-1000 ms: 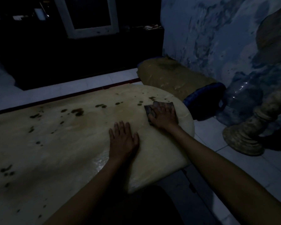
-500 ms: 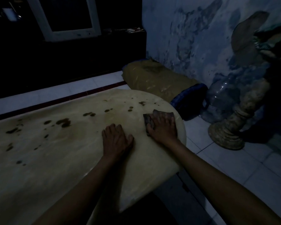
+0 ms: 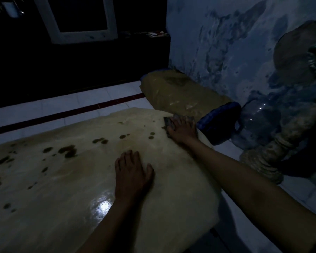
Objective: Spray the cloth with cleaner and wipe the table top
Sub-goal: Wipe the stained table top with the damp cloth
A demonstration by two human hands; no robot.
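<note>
Two hands on table [image 3: 62,198]: left hand [image 3: 133,172] flat, fingers straight, bracing; right hand [image 3: 182,131], fingers flat, presses cloth [image 3: 167,122], now pushed farther to the far right edge. Dark spots [image 3: 67,151] at left remain, so wiping seems far from done.

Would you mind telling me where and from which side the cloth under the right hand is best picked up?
I would pinch the cloth at its left corner, which shows beyond the right hand pressing it flat, coming from above and from the left. It lies flat on the table top near the rim, so a fingertip pinch likely works best.
</note>
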